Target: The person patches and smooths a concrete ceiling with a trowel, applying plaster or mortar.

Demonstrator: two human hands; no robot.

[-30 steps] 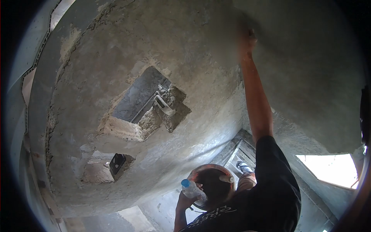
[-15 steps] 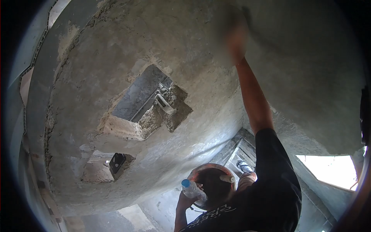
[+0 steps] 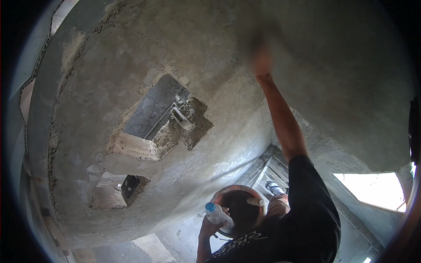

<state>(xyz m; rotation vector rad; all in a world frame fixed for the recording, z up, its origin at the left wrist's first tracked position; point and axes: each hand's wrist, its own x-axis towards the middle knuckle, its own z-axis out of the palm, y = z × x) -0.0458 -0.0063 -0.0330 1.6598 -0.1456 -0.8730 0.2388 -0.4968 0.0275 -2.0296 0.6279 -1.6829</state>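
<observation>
My left hand (image 3: 212, 226) is closed around a clear plastic bottle (image 3: 218, 215) with a blue cap, held low at the bucket's near-left side. Beside it is a round bucket (image 3: 228, 191) with a reddish, smeared rim and a dark inside; a pale, rounded handle end (image 3: 255, 201) shows at its right. High up, my right arm stretches to the grey plastered wall (image 3: 210, 52). My right hand (image 3: 262, 59) is at the wall's surface, smeared by blur. A dark blurred patch lies just beyond it, and I cannot make out the fingers or anything in them.
A large rough-edged opening (image 3: 151, 109) in the wall has a pale loop-shaped piece (image 3: 182, 119) at its side. A smaller recess (image 3: 105, 193) holds a dark box-like object (image 3: 130, 186). A bright opening (image 3: 372, 189) is at right. My foot (image 3: 275, 188) shows beyond the bucket.
My right hand has moved down and slightly left along the wall, with the elbow lower. My left hand keeps the bottle in almost the same place. The view has shifted slightly.
</observation>
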